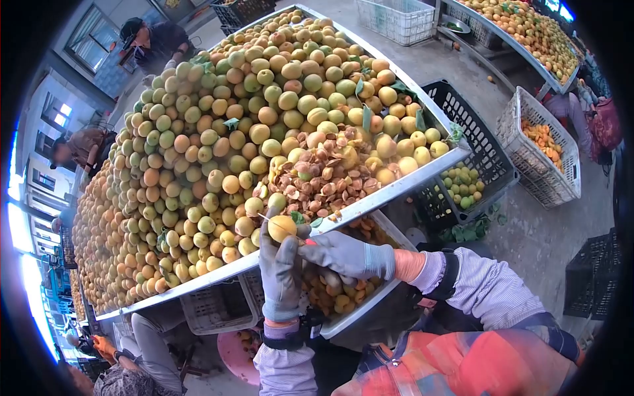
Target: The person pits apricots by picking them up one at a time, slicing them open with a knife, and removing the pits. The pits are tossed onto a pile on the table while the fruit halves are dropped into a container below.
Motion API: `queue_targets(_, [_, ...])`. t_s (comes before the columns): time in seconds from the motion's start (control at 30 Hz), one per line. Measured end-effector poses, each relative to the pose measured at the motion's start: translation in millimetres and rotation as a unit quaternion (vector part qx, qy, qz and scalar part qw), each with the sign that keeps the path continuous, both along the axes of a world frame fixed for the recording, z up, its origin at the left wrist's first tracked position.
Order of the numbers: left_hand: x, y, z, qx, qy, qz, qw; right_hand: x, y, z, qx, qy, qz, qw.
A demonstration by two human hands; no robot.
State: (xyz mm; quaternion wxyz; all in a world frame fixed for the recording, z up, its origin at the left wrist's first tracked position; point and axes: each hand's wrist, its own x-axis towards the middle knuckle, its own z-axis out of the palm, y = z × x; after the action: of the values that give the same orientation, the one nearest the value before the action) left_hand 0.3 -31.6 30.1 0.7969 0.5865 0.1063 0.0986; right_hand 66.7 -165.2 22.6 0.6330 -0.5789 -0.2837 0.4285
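My left hand (pixel 281 270), in a grey glove, holds a yellow apricot (pixel 282 228) between thumb and fingers, just in front of the table's metal rim. Close on its right, my right hand (pixel 343 255), also gloved, is closed around a small tool with a red part (pixel 310 242); the rest of the tool is hard to make out. Beyond both hands lies a heap of brown pits (pixel 323 178) beside whole apricots (pixel 198 145). Below the hands, a bin (pixel 389 287) holds apricot pieces.
A black crate (pixel 485 142) with green fruit stands right of the table, near a white crate (pixel 569 168) of orange pieces. People work at the left (pixel 162 43) and lower left (pixel 148 350). A pink basin (pixel 231 356) sits below the table.
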Motion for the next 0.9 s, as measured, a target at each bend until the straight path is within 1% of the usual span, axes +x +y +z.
queue_targets(0.03, [0.8,1.6,-1.6,0.001,-0.001,0.000,1.000,1.6,-1.0,3.6,0.001,-0.001,0.000,1.000])
queue_targets(0.1, [3.0,8.4,-10.5,-0.001,-0.003,0.034,0.999,3.8,-2.4,8.5,-0.055,0.106,0.056,0.991])
queue_targets(0.13, [3.6,11.4,-14.9,-0.001,-0.003,0.035,0.999,3.9,-2.9,10.6,-0.055,0.106,0.056,0.991])
queue_targets(0.2, [3.5,14.8,-22.0,0.185,-0.005,0.041,0.982,2.9,-4.3,11.3,-0.065,0.136,0.035,0.988])
queue_targets(0.23, [2.4,14.3,-21.6,0.184,-0.003,0.040,0.982,0.5,-3.9,8.1,-0.066,0.138,0.035,0.988])
queue_targets(0.3, [0.2,13.0,-13.6,0.173,0.048,0.025,0.984,-5.6,-0.8,1.3,-0.057,0.074,-0.021,0.995])
queue_targets(0.33, [-1.0,12.9,-10.7,0.173,0.048,0.025,0.984,-5.2,-1.1,2.1,-0.057,0.075,-0.022,0.995])
queue_targets(0.4, [-3.8,12.9,-7.8,-0.009,0.072,-0.015,0.997,-4.4,-2.3,4.3,-0.056,0.126,0.019,0.990])
queue_targets(0.43, [-3.6,11.6,-10.1,-0.010,0.071,-0.015,0.997,-6.5,-2.6,3.4,-0.057,0.126,0.019,0.990])
queue_targets(0.5, [-3.6,7.6,-16.1,-0.033,0.043,0.020,0.998,-12.3,-2.6,1.7,-0.010,0.194,0.022,0.981])
queue_targets(0.53, [-3.4,7.3,-15.6,-0.034,0.042,0.023,0.998,-12.7,-2.6,3.6,-0.011,0.193,0.024,0.981])
queue_targets(0.6, [-0.9,6.3,-12.9,0.104,-0.005,0.035,0.994,-13.3,-3.2,9.1,0.014,0.267,0.026,0.963])
queue_targets(0.7, [1.2,1.8,-7.6,0.096,-0.016,0.055,0.994,-11.1,-1.6,8.0,0.012,0.260,0.038,0.965])
queue_targets(0.73, [0.6,3.7,-12.2,0.097,-0.017,0.055,0.994,-11.4,-1.3,8.2,0.013,0.260,0.038,0.965])
queue_targets(0.8, [-0.2,7.5,-21.9,-0.098,0.012,0.081,0.992,-14.1,-1.4,7.0,-0.027,0.185,0.035,0.982])
queue_targets(0.83, [2.7,10.1,-24.9,-0.168,0.003,0.098,0.981,-20.6,0.6,3.5,-0.041,0.166,0.016,0.985])
queue_targets(0.87, [2.3,9.7,-26.5,-0.169,0.005,0.098,0.981,-25.8,2.7,0.2,-0.056,0.147,-0.002,0.988])
queue_targets(0.9, [1.8,10.2,-29.2,-0.177,0.009,0.088,0.980,-24.5,2.3,-1.4,-0.053,0.129,0.005,0.990])
